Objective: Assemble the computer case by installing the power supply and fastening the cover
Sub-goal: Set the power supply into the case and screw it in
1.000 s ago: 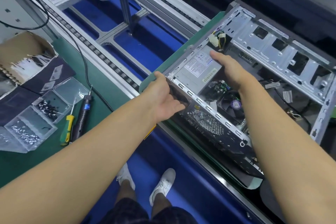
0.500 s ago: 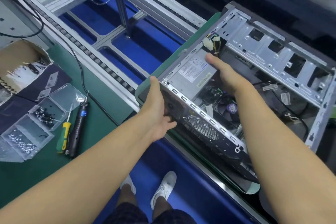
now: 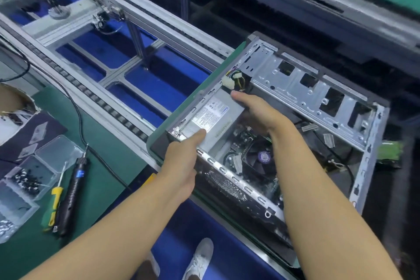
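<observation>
The PSU (image 3: 218, 118) lies in the case's (image 3: 306, 95) rear corner, long axis running between my hands. My right hand (image 3: 259, 113) curls round its far end. My left hand (image 3: 181, 166) thumbs its near end, fingers hidden, so I cannot tell its grip.

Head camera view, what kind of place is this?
Likely a factory computer assembly line: a long aluminium-framed conveyor track, an open grey metal computer case, and clear plastic screw trays beside a black corded electric screwdriver.

computer case (image 3: 295, 88): bare matt metal | power supply (image 3: 218, 118): grey metal, paper label
</observation>
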The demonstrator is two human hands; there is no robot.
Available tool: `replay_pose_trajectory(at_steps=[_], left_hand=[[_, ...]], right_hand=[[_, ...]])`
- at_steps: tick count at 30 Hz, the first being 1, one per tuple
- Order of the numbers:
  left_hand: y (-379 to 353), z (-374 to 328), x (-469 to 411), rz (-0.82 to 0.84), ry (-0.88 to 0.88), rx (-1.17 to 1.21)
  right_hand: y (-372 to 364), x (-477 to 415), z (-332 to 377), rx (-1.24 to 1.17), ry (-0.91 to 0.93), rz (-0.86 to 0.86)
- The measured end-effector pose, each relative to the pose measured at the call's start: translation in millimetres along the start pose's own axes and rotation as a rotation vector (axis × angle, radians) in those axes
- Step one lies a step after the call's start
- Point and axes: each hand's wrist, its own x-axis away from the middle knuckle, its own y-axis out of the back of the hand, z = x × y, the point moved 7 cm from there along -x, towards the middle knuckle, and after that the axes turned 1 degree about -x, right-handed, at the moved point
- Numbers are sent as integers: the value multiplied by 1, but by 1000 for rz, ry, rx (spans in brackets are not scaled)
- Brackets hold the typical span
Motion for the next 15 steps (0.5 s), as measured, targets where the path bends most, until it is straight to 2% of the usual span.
replay_pose_trajectory(at_steps=[3, 9, 15], left_hand=[[-1, 0, -1, 38, 9, 42], [5, 0, 2, 2, -38, -19], [9, 4, 2, -27, -87, -60]], right_hand=[[8, -2, 15, 40, 24, -188], [-5, 1, 24, 153, 12, -248], [-21, 9, 24, 302, 4, 27]])
